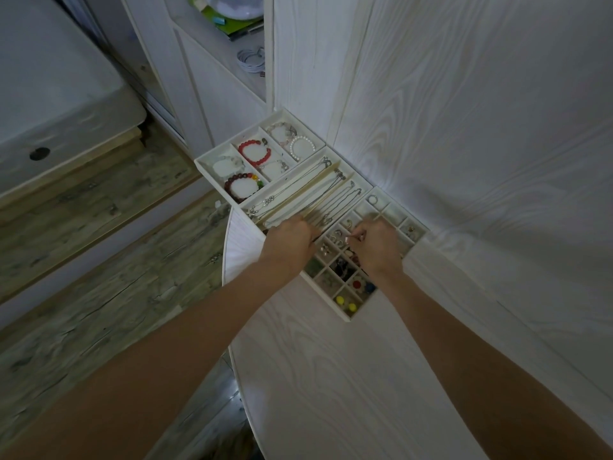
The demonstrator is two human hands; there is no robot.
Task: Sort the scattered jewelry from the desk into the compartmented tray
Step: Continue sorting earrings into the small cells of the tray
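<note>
My left hand [292, 239] is curled at the near end of the long necklace section, knuckles up. It looks closed on something thin and dark sticking out toward the grid, but I can't tell what. My right hand [376, 245] is over the small-cell grid, fingertips [356, 236] pinched together on something tiny and pale. Probably a stud or small ring; too small to say.

Risks from here:
- The pinched piece is small and the cells are packed tight. A sloppy release puts it in the wrong cell, or bounces it onto the desk [331, 376].
- My right wrist covers several grid cells, so I'm placing half blind. A drag could flick out the earrings already sorted.
- My left hand sits right on the chains [311, 197]. Pulling back with a link snagged would tangle them or haul one over a divider.

The tray [348, 317] sits at the desk's rounded corner; its far-left part seems to overhang the floor. Leaning weight there could tip it.

Further out, the bracelet section looks settled: red bead bracelet [254, 153], dark bead bracelet [240, 187], pearl bracelet [302, 146]. I see no loose jewelry on the desk, so the job is probably near done.
</note>
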